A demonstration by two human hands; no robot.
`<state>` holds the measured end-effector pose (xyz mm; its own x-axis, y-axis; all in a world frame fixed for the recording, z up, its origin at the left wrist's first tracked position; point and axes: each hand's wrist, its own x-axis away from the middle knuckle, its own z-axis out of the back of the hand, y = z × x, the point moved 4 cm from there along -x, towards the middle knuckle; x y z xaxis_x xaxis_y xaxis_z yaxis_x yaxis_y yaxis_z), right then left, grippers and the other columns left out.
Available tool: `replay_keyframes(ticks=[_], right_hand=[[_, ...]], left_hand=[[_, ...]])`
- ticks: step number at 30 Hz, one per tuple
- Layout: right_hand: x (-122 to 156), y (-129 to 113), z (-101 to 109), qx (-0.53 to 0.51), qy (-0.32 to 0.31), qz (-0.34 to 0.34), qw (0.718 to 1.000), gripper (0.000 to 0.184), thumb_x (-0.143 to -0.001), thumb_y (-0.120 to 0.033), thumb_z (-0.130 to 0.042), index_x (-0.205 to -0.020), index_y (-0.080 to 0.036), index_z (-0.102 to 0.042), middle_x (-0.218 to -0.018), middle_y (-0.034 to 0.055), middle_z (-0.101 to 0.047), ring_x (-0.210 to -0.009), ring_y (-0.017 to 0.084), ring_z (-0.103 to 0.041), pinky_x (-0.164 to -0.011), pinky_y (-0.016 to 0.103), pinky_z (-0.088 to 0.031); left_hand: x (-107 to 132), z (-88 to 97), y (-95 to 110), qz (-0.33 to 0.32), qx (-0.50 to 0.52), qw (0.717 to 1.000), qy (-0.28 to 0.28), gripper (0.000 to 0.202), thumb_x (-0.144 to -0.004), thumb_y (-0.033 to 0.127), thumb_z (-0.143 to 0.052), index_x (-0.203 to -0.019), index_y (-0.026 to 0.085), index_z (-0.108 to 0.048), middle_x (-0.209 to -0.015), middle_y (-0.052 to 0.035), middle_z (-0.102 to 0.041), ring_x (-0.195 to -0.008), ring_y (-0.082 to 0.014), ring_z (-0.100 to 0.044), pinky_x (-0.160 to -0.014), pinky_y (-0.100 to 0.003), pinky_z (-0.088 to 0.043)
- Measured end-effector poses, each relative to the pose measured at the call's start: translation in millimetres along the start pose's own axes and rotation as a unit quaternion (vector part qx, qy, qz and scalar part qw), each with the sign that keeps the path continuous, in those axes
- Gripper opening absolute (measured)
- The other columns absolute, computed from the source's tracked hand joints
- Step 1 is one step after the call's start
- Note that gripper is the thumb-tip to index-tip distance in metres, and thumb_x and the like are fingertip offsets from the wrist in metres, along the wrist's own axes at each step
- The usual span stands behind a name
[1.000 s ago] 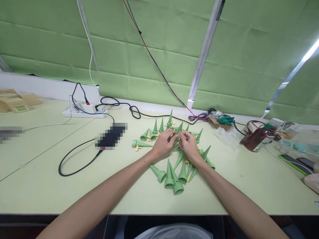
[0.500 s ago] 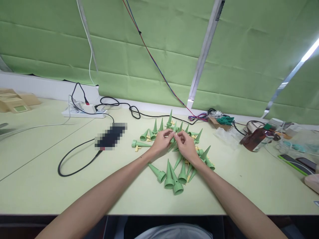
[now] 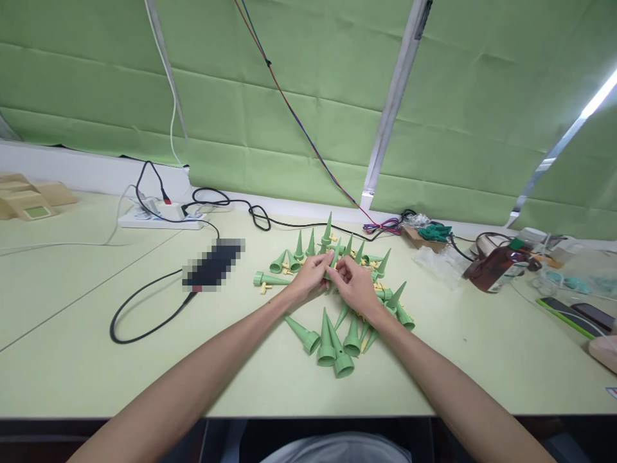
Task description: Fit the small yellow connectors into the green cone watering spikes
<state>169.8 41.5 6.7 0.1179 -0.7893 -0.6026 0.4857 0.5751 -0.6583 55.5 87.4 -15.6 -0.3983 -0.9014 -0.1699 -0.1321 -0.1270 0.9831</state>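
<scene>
Several green plastic cone spikes (image 3: 332, 341) lie scattered on the pale green table (image 3: 77, 347), with small yellow pieces (image 3: 265, 287) among them. My left hand (image 3: 308, 276) and my right hand (image 3: 353, 283) meet over the middle of the pile. Both are closed in a pinch on one green spike (image 3: 334, 260) that points up and away between the fingertips. More spikes (image 3: 328, 230) stand or lie just beyond my hands.
A black cable (image 3: 144, 308) loops at the left beside a blurred dark device (image 3: 213, 264). A white power strip (image 3: 161, 217) lies at the back left. A brown bottle (image 3: 496, 267), plastic bags and phones (image 3: 573, 314) crowd the right side. Green cloth hangs behind.
Both hands have shifted slightly left and nearer together, and the spike between the fingers has turned a little. The pile on the table looks the same.
</scene>
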Motion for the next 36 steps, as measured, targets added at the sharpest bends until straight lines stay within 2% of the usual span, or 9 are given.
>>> replay_keyframes(ticks=[5,22,31,36], right_hand=[[-0.1,1.5,-1.2,0.028,-0.014,0.009,0.999,0.021,-0.090,-0.035,-0.055,-0.076,-0.022,-0.048,-0.055,-0.0061,-0.048,-0.049,0.012,-0.045,-0.053,0.024,-0.034],[-0.2,2.4,-3.0,0.060,-0.026,0.008,0.998,0.021,-0.091,-0.035,-0.053,-0.077,-0.021,-0.046,-0.055,-0.0064,-0.048,-0.050,0.012,-0.047,-0.053,0.023,-0.034],[-1.5,2.7,0.1,0.047,0.018,-0.018,0.999,0.024,-0.087,-0.037,-0.060,-0.072,-0.020,-0.052,-0.052,-0.0069,-0.049,-0.048,0.010,-0.046,-0.054,0.023,-0.037],[-0.3,1.8,0.8,0.036,0.023,-0.016,0.999,0.027,-0.087,-0.041,-0.061,-0.071,-0.020,-0.053,-0.052,-0.0068,-0.048,-0.048,0.010,-0.045,-0.053,0.023,-0.037]], left_hand=[[1.1,-1.0,-1.0,0.019,0.042,0.999,-0.005,0.050,-0.085,0.061,-0.054,-0.066,0.016,-0.049,-0.050,0.0040,-0.044,-0.035,-0.0054,-0.040,-0.035,-0.019,-0.031],[3.1,-3.2,2.5,0.010,0.035,0.999,-0.022,0.049,-0.088,0.059,-0.052,-0.067,0.014,-0.053,-0.050,0.0016,-0.050,-0.033,-0.0063,-0.044,-0.032,-0.019,-0.032],[3.1,-3.8,4.2,-0.009,0.008,1.000,0.016,0.051,-0.088,0.061,-0.049,-0.064,0.015,-0.049,-0.050,0.0001,-0.052,-0.033,-0.0089,-0.048,-0.031,-0.020,-0.036],[3.3,-4.6,3.1,-0.015,0.014,1.000,0.009,0.052,-0.086,0.062,-0.051,-0.063,0.016,-0.049,-0.051,-0.0010,-0.054,-0.035,-0.0106,-0.050,-0.030,-0.021,-0.038]])
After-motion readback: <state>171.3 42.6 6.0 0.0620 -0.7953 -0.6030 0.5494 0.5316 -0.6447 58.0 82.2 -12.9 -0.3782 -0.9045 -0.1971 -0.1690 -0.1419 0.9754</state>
